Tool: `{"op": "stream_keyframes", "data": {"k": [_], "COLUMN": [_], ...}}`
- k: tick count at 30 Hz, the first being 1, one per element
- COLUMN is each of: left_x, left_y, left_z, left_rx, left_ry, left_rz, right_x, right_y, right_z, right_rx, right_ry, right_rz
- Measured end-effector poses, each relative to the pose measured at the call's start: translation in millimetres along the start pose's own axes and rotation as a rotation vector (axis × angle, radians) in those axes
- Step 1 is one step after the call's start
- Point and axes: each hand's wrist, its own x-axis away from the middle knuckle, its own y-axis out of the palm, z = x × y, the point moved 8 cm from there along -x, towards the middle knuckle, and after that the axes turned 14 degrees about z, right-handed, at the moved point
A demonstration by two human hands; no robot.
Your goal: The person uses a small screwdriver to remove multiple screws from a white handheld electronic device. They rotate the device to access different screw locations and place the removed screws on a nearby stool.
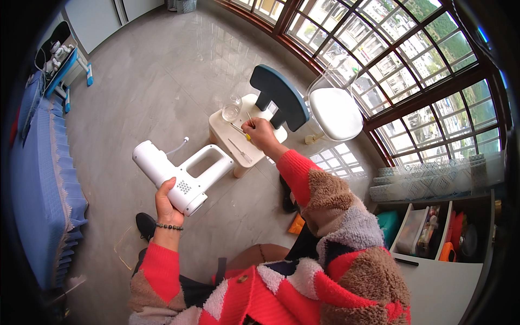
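Observation:
My left hand (169, 208) is wrapped round the body of a white spray-gun-like device (181, 181) with a closed loop handle, a patch of small vents and a thin white tube (179, 145). The device hangs in the air, left of a small chair with a cream seat (218, 129) and dark teal backrest (279, 95). Over that seat, my right hand (264, 136) is pinched on a thin rod, its lower part hidden by my fingers. Beneath the hand lies a yellow-handled tool (247, 137). A clear slender stick (238, 149) and a clear glass cup (231, 112) are nearby.
Behind the small chair stands a white-seated chair (336, 114) by the barred windows (395, 65). An open drawer cabinet (433, 281) with divided contents is at the lower right. A blue-covered bed (43, 189) runs along the left. An orange packet (296, 223) lies on the grey floor (146, 81).

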Motion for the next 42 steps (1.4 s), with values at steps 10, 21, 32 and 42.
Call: {"op": "stream_keyframes", "data": {"k": [10,21,32,42], "left_x": [3,-7,-7,-3], "left_y": [11,5,1,0], "left_z": [2,2,3,2], "left_rx": [-0.034,-0.032,-0.078,-0.069], "left_ry": [0.037,0.133,0.196,0.22], "left_rz": [-0.042,0.005,0.075,0.131], "right_x": [124,168,184,186], "right_y": [23,57,68,68], "right_z": [-73,-75,-73,-78], "right_rx": [-0.423,-0.448,-0.241,-0.157], "right_ry": [0.328,0.269,-0.083,-0.236], "right_rz": [-0.267,-0.457,-0.405,-0.35]}}
